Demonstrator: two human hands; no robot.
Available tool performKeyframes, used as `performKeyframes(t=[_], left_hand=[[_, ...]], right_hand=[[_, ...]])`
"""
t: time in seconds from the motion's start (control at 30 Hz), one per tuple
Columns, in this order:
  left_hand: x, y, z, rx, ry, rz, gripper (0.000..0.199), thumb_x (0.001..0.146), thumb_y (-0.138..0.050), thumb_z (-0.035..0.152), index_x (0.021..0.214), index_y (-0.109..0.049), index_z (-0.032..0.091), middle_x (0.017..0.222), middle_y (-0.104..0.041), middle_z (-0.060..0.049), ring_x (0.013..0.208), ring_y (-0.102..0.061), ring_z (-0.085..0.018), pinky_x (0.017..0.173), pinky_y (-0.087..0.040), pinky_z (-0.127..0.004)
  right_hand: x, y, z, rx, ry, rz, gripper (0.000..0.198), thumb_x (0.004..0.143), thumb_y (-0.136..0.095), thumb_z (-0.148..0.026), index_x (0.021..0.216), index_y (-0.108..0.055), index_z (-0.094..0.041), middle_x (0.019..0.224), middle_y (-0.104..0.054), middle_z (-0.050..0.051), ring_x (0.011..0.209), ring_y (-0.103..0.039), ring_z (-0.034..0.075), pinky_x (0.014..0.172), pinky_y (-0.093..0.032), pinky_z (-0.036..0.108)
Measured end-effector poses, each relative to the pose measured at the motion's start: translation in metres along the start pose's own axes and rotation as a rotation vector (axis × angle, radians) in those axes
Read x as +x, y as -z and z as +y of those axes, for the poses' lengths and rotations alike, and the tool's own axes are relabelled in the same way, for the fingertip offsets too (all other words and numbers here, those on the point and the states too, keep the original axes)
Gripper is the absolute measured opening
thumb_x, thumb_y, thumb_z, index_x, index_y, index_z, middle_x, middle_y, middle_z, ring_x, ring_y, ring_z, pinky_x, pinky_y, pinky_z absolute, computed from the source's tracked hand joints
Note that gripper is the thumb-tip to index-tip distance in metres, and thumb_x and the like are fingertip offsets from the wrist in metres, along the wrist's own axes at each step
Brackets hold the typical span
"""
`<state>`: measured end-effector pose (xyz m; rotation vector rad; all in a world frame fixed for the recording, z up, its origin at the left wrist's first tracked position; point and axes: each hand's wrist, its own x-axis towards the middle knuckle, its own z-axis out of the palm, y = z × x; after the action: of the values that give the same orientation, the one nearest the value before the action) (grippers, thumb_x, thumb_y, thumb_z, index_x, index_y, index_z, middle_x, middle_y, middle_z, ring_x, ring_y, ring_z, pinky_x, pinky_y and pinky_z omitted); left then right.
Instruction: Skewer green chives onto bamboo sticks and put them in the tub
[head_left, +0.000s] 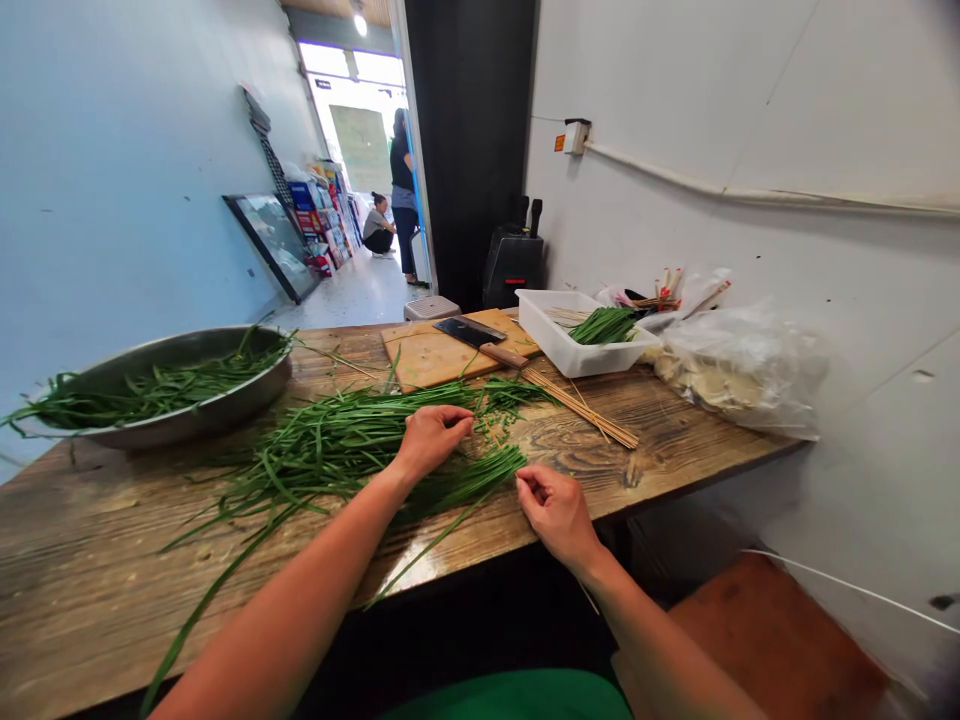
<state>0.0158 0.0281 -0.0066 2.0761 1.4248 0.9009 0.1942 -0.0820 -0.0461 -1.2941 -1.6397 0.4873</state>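
Note:
My left hand hovers over a pile of garlic chives, its thumb and fingers pinched together. Whatever it may hold is hidden. Closer to the table's front edge, my right hand has its fingers curled closed beside the cut ends of a smaller chive bundle. I cannot make out anything between those fingers. Short chive trimmings lie just beyond my hands. A bundle of thin wooden skewers rests at an angle on the table, close to the handle of a cleaver.
A metal basin of chives stands at left. Behind are a cutting board and a white plastic tray with chives and skewers. A clear plastic bag sits at right against the wall. Two people are by the far doorway.

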Motion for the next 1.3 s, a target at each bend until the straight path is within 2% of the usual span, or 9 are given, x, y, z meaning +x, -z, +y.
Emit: performKeyframes(t=[0.17, 0.43, 0.57, 1.1, 1.3], left_hand=[[-0.0004, -0.0021, 0.0009, 0.031, 0.018, -0.010, 0.028, 0.070, -0.050, 0.034, 0.088, -0.067, 0.022, 0.069, -0.068, 0.004, 0.068, -0.060, -0.013, 0.069, -0.042, -0.022], [-0.0012, -0.0008, 0.0019, 0.045, -0.024, -0.026, 0.028, 0.074, -0.047, 0.038, 0.079, -0.069, 0.022, 0.068, -0.068, 0.003, 0.066, -0.059, -0.013, 0.063, -0.041, -0.021], [-0.0012, -0.0014, 0.0015, 0.046, -0.030, -0.019, 0.028, 0.074, -0.047, 0.037, 0.075, -0.069, 0.021, 0.068, -0.068, 0.003, 0.065, -0.059, -0.013, 0.063, -0.041, -0.020], [-0.0016, -0.0004, 0.0041, 0.080, -0.099, -0.008, 0.027, 0.075, -0.048, 0.034, 0.083, -0.069, 0.020, 0.069, -0.069, 0.001, 0.070, -0.062, -0.015, 0.071, -0.043, -0.023], [-0.0034, 0.0002, 0.0058, 0.095, -0.127, -0.041, 0.025, 0.075, -0.049, 0.033, 0.081, -0.069, 0.020, 0.073, -0.069, 0.000, 0.073, -0.061, -0.015, 0.072, -0.042, -0.022]], right_hand=[[-0.0001, -0.0010, 0.0013, 0.011, 0.000, 0.002, 0.014, 0.080, -0.046, -0.019, 0.082, -0.060, -0.015, 0.063, -0.058, 0.001, 0.051, -0.052, 0.010, 0.048, -0.040, 0.019], [0.0006, -0.0022, 0.0032, -0.002, 0.012, -0.002, 0.015, 0.080, -0.046, -0.020, 0.081, -0.061, -0.016, 0.062, -0.058, 0.000, 0.051, -0.052, 0.010, 0.048, -0.039, 0.019], [0.0002, -0.0008, 0.0017, -0.011, 0.016, -0.002, 0.015, 0.080, -0.046, -0.020, 0.081, -0.061, -0.016, 0.061, -0.057, 0.000, 0.050, -0.051, 0.010, 0.047, -0.038, 0.019], [0.0007, -0.0016, 0.0019, 0.010, 0.020, 0.014, 0.017, 0.079, -0.047, -0.020, 0.080, -0.063, -0.016, 0.061, -0.060, 0.001, 0.051, -0.053, 0.011, 0.049, -0.042, 0.019], [0.0011, -0.0025, 0.0017, -0.019, 0.014, -0.004, 0.017, 0.079, -0.046, -0.019, 0.079, -0.062, -0.016, 0.061, -0.059, 0.000, 0.048, -0.051, 0.010, 0.045, -0.038, 0.019]])
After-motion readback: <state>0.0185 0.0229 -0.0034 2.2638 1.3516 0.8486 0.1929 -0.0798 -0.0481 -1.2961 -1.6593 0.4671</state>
